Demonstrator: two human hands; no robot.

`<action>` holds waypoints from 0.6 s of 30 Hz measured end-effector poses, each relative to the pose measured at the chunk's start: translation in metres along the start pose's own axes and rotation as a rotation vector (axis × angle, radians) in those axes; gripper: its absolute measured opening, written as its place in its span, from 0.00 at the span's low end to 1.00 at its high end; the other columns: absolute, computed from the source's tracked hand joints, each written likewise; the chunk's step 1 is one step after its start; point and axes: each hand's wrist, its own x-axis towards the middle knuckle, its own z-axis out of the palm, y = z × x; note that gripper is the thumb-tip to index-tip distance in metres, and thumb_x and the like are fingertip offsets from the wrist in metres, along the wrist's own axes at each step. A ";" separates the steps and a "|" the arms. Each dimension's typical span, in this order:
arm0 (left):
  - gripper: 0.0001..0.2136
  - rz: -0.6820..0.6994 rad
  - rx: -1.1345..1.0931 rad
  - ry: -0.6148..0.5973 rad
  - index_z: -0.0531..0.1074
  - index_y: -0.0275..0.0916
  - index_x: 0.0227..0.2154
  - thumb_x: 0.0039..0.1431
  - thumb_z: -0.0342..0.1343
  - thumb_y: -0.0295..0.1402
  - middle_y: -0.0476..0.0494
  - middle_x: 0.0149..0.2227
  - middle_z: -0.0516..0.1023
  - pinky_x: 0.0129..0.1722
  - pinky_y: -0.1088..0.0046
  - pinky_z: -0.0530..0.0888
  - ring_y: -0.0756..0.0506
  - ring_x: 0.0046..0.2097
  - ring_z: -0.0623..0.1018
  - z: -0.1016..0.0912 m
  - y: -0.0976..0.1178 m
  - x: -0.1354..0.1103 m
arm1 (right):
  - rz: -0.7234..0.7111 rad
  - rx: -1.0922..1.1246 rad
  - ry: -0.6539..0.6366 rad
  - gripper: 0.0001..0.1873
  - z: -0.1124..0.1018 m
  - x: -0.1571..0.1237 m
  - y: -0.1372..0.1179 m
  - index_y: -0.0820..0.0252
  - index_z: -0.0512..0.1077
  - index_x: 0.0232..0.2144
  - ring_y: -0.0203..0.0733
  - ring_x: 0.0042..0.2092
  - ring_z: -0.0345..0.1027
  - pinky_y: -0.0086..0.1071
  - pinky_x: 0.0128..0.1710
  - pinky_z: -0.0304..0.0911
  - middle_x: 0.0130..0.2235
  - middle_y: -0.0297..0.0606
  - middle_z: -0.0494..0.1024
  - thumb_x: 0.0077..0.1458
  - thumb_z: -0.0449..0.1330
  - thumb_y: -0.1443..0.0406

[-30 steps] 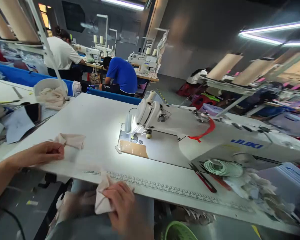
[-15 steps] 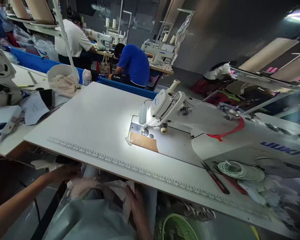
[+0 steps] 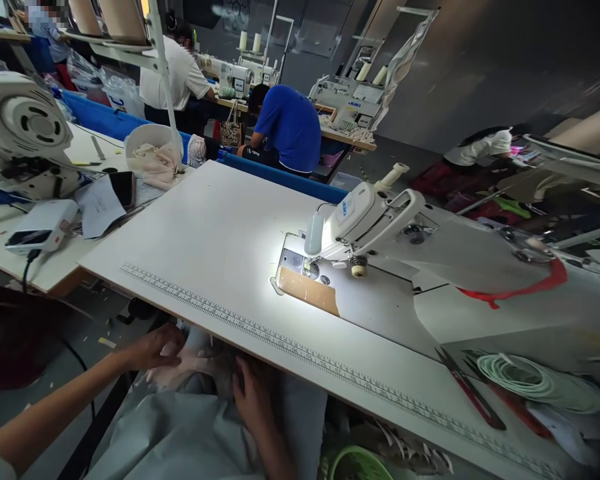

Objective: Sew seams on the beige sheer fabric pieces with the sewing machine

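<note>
My left hand (image 3: pixel 163 347) is just below the table's front edge, above my lap. Its fingers are loosely bent and apart, with no cloth visibly gripped. Thin pale pinkish fabric (image 3: pixel 197 367) lies bunched on my lap between both hands. My right hand (image 3: pixel 253 393) rests at the right side of that fabric, fingers stretched toward the underside of the table edge and partly in shadow. Grey-green cloth (image 3: pixel 180 433) covers my lap below. Above stands the white sewing machine (image 3: pixel 350 220), its lamp lighting the needle area.
The white table (image 3: pixel 195 227) has a printed ruler along its front. Red-handled snips (image 3: pixel 473 390) and a coil of pale green cord (image 3: pixel 515 377) lie at right. A green basket (image 3: pixel 360 463) stands below. Another machine (image 3: pixel 35 127) is at left; people sit behind.
The view has swung left, so the table appears farther right. The pale cloth strip that stood up beside my right hand has dropped from sight. My left hand has lifted slightly off the fabric.
</note>
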 end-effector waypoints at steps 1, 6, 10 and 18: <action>0.17 -0.007 0.024 -0.021 0.70 0.38 0.40 0.59 0.51 0.46 0.39 0.40 0.76 0.36 0.72 0.70 0.42 0.41 0.75 0.000 0.002 0.002 | -0.021 0.016 -0.025 0.21 -0.001 0.003 -0.004 0.61 0.70 0.53 0.51 0.54 0.70 0.47 0.53 0.68 0.51 0.48 0.77 0.58 0.51 0.68; 0.11 -0.002 0.153 -0.169 0.66 0.39 0.23 0.52 0.55 0.42 0.45 0.29 0.72 0.35 0.70 0.66 0.43 0.33 0.72 0.005 0.005 0.016 | -0.071 0.094 -0.079 0.19 -0.010 0.001 -0.013 0.60 0.71 0.49 0.47 0.45 0.75 0.40 0.45 0.73 0.44 0.45 0.80 0.59 0.49 0.69; 0.14 0.085 0.088 -0.230 0.59 0.40 0.17 0.49 0.54 0.41 0.44 0.28 0.72 0.37 0.69 0.65 0.42 0.36 0.72 0.004 0.013 0.024 | -0.095 0.128 -0.083 0.19 -0.021 0.005 -0.031 0.59 0.70 0.51 0.47 0.50 0.72 0.42 0.50 0.70 0.47 0.46 0.77 0.58 0.52 0.68; 0.10 0.031 -0.226 -0.417 0.58 0.40 0.17 0.45 0.53 0.36 0.54 0.18 0.58 0.22 0.75 0.56 0.51 0.22 0.60 -0.016 0.045 0.020 | -0.251 0.317 -0.578 0.34 -0.020 0.066 -0.104 0.64 0.65 0.55 0.51 0.56 0.65 0.42 0.56 0.62 0.54 0.49 0.72 0.45 0.67 0.62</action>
